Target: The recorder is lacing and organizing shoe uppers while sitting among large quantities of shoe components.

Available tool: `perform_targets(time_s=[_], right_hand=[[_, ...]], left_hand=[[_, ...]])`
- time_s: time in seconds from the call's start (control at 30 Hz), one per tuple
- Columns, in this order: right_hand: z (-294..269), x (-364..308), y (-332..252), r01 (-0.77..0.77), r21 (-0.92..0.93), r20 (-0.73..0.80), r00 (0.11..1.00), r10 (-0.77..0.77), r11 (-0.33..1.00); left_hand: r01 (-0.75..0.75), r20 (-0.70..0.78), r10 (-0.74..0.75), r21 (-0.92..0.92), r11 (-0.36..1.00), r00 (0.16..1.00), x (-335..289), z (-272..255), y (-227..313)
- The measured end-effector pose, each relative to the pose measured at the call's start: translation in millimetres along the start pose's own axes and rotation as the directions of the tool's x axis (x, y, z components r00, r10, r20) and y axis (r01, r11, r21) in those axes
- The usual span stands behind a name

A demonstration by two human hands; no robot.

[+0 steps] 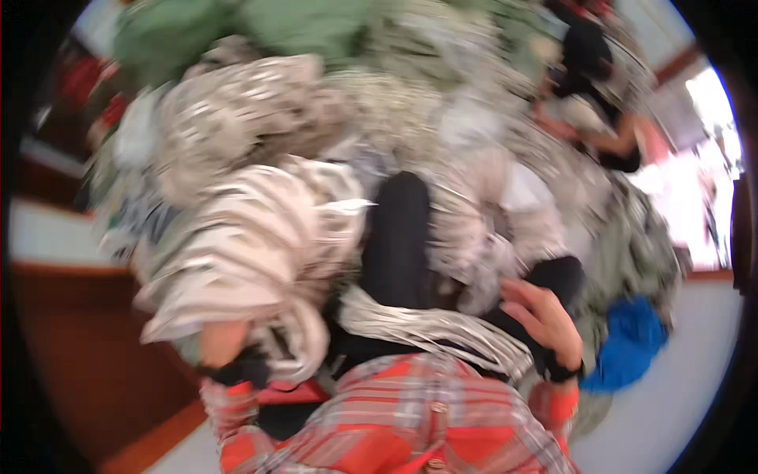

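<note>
A large bundle of cream strips (237, 237), striped and blurred, rises at the left. My left hand (225, 341) goes in under its lower edge; the fingers are hidden behind the bundle. Across my lap lies a hank of white cord (442, 328), its strands running side by side. My right hand (551, 316) hovers by the right end of this hank, next to my right knee. Its fingers are stretched out and nothing shows in them.
A tall heap of cream and beige bundles (395, 103) fills the space ahead, with green sacks (308, 28) on top. A blue plastic bag (632, 344) lies at the right on the pale floor (663, 411). Another person (592, 110) works at the far right.
</note>
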State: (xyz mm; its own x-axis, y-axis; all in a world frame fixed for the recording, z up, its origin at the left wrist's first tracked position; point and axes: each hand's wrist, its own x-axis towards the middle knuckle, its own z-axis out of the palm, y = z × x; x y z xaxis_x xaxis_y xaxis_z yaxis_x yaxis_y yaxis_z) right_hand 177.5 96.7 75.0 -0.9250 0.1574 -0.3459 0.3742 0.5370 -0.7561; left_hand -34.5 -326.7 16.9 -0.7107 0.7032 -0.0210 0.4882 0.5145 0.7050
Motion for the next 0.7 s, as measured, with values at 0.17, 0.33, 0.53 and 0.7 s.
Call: perform_targets(time_s=[0.17,0.33,0.53,0.7], right_hand=[[-9.6,-52.4,33.3,0.046,0.121,-0.242,0.970,-0.015,0.992],[-9.1,-119.9,60.2,0.044,0.194,-0.387,0.921,0.036,0.980],[-4.6,-126.2,51.0,0.244,0.357,-0.607,0.795,0.025,0.902],[19.8,-50.3,23.8,0.440,0.128,-0.768,0.611,-0.192,0.889]], left_hand=[[-0.193,-0.140,0.191,0.003,0.981,0.971,21.0,-22.3,-33.2],[-0.302,-0.330,0.320,0.104,0.947,0.888,134.8,-63.3,30.4],[-0.352,-0.569,0.388,0.177,0.919,0.726,203.4,87.4,267.0],[-0.343,-0.764,0.355,0.186,0.921,0.539,196.8,129.3,340.9]])
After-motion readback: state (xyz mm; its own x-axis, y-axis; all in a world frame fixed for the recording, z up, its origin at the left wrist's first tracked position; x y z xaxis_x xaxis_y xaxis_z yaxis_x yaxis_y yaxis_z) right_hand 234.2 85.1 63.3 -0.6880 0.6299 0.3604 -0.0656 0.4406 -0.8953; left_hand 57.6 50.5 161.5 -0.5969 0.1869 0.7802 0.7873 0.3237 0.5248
